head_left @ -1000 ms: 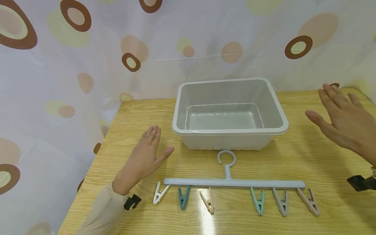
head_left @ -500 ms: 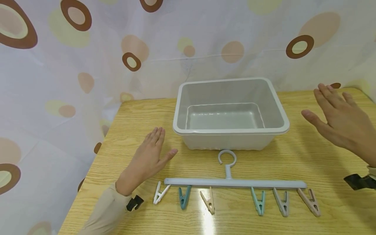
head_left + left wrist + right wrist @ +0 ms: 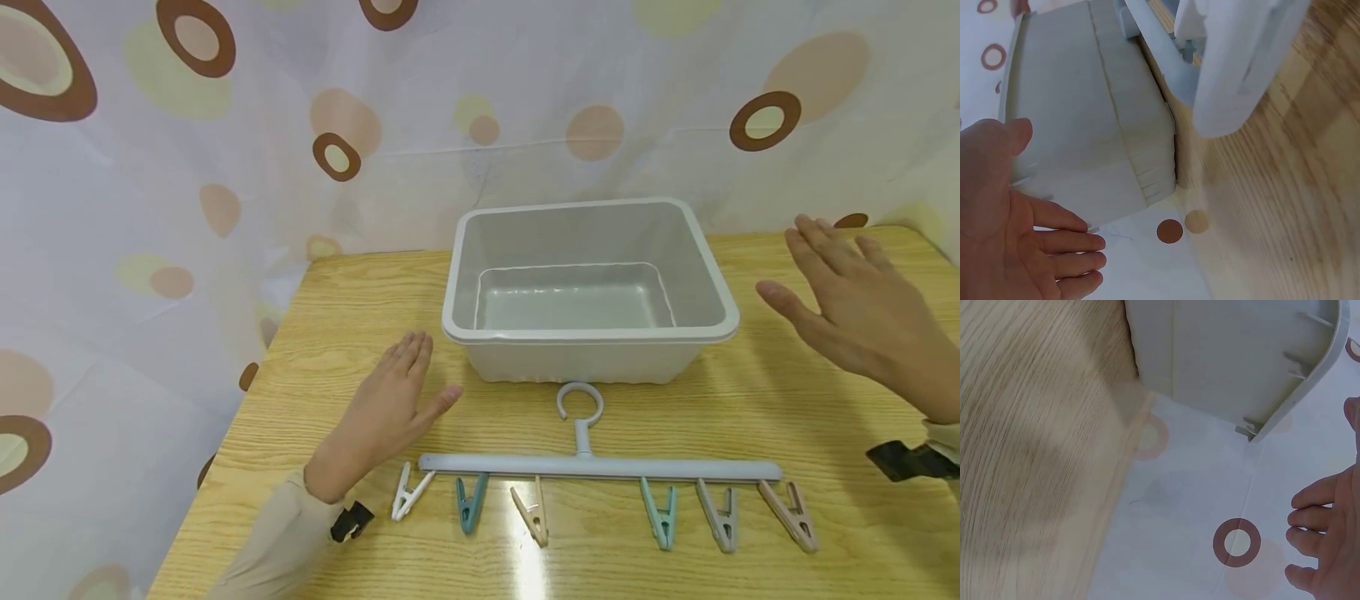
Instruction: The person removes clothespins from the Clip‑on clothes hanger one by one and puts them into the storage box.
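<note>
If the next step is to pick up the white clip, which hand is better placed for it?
Probably the left hand: it is empty and near the white clip at the left end of the hanger. The right hand is also empty, but farther away, right of the tub.

Wood-grain table [image 3: 352, 292] with tub [image 3: 585, 362], hanger [image 3: 600, 467], six clips [image 3: 664, 531].

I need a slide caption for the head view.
Left hand and right hand flank a basin; nearer, a hanger and six clips.
</note>
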Demonstrator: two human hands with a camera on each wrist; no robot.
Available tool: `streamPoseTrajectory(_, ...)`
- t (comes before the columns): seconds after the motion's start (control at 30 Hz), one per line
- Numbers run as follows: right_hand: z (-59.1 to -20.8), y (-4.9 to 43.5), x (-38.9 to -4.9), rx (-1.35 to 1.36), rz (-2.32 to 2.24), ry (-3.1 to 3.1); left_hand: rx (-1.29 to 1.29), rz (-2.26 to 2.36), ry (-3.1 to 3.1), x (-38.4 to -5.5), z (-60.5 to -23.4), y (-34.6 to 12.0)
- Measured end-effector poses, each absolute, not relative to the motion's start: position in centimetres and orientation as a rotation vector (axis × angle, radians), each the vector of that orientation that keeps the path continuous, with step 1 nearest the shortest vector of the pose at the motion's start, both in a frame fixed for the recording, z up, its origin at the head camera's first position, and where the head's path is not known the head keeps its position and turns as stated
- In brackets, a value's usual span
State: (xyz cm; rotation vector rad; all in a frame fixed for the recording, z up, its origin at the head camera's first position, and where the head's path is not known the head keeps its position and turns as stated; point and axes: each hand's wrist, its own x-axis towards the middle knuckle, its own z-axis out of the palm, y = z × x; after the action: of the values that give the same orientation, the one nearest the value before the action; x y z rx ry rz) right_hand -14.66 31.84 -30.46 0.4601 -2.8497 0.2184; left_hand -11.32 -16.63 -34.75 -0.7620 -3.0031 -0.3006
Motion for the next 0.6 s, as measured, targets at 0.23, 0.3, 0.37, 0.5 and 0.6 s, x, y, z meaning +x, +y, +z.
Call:
streamPoseTrajectory(0.23, -30.5, 31.3, -14.7, 0.464, 0.239, -2.847, -0.763, -0.306, -3.026, -10.9, -35.1, -16.4)
streamPoseTrajectory(0.3, -30.4, 31.1, -14.7, 0.467, 0.248, -2.844, -0.756, -0.307, -3.032, -10.8, -35.2, -16.4)
streamPoseTrajectory(0.37, -30.4, 31.0, -14.7, 0.476, 0.255, -2.839, -0.756, -0.304, -3.036, -10.7, -35.4, -16.4)
streamPoseTrajectory(0.5, -30.3, 30.9, -14.9, 0.515, 0.269, -2.829, -0.777, -0.295, -3.053, -10.6, -35.8, -16.2)
streamPoseTrajectory(0.6, -30.2, 30.7, -15.0, 0.548, 0.268, -2.830, -0.808, -0.273, -3.064, -10.5, -36.2, -16.0)
